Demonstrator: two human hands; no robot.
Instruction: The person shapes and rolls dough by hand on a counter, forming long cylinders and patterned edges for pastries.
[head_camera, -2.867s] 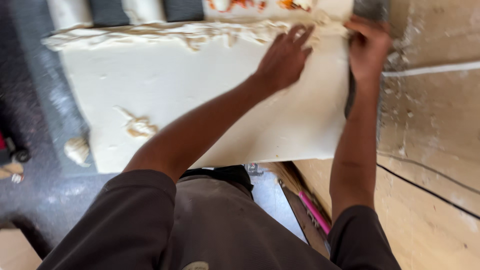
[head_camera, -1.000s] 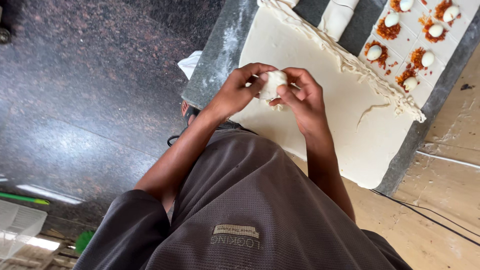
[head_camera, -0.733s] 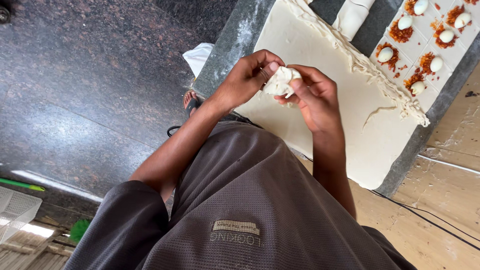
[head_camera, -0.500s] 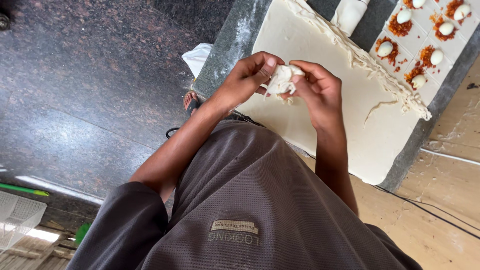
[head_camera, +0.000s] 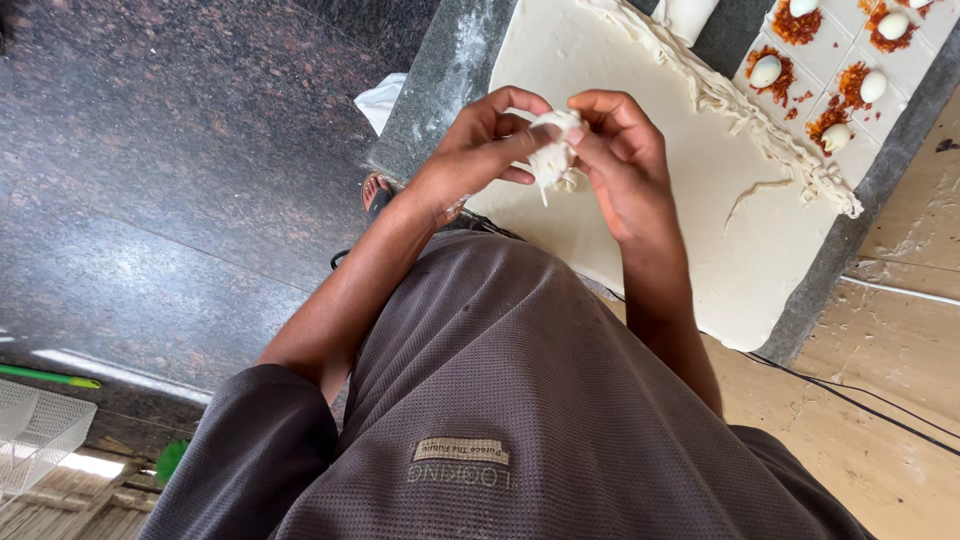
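A grey stone bench (head_camera: 440, 85) carries a flat dough sheet (head_camera: 700, 200), ragged trimmings (head_camera: 740, 105) along its edge, beside egg-topped squares (head_camera: 830, 70).

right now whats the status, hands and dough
Left hand and right hand both pinch the small dough lump, held up over the rolled dough sheet. Trimmed dough strip lies along the sheet's far edge. Nothing blocks the hands.

Boiled eggs (head_camera: 765, 71) on squares; green stick (head_camera: 48, 376).

Both hands' fingers (head_camera: 520, 140) pinch a dough lump (head_camera: 553, 150) (above the dough sheet (head_camera: 640, 130)).
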